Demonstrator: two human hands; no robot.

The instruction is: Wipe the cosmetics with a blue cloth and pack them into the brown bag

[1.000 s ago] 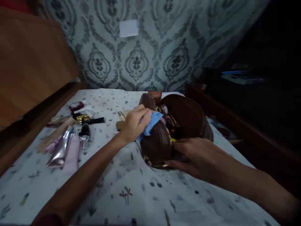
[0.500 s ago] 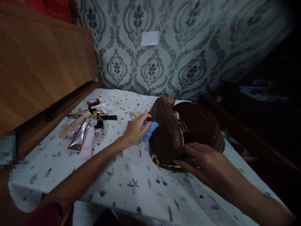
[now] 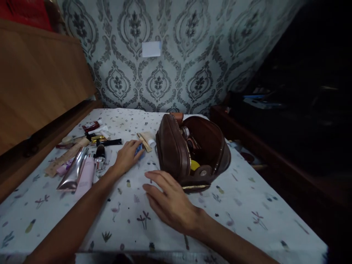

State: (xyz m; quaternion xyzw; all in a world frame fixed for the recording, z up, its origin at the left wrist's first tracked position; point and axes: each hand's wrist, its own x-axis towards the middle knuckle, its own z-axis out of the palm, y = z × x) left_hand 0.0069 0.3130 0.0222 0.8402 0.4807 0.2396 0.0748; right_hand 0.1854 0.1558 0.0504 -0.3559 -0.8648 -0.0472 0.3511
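Note:
My left hand (image 3: 127,157) is low over the table, its fingers curled over a small crinkled blue packet (image 3: 139,149) that it mostly hides. Just beyond those fingertips lie a flat beige item (image 3: 145,143) and a pale tube with a white cap (image 3: 150,140). My right hand (image 3: 172,203) hovers in front of the brown bag (image 3: 172,154), fingers apart and holding nothing. The bag stands unzipped, its mouth showing a jar (image 3: 185,131) and something yellow (image 3: 194,165).
Left of my left hand lie a makeup brush (image 3: 100,156), a pink tube (image 3: 85,176), a silvery tube (image 3: 73,170) and several other cosmetics. A wooden cabinet (image 3: 41,77) borders the patterned tablecloth (image 3: 118,234) on the left; a wallpapered wall (image 3: 159,80) rises behind.
My right hand has come out of the bag's opening and moved left in front of it. My left hand has drawn away from the bag's side with the blue packet. The view has shifted right.

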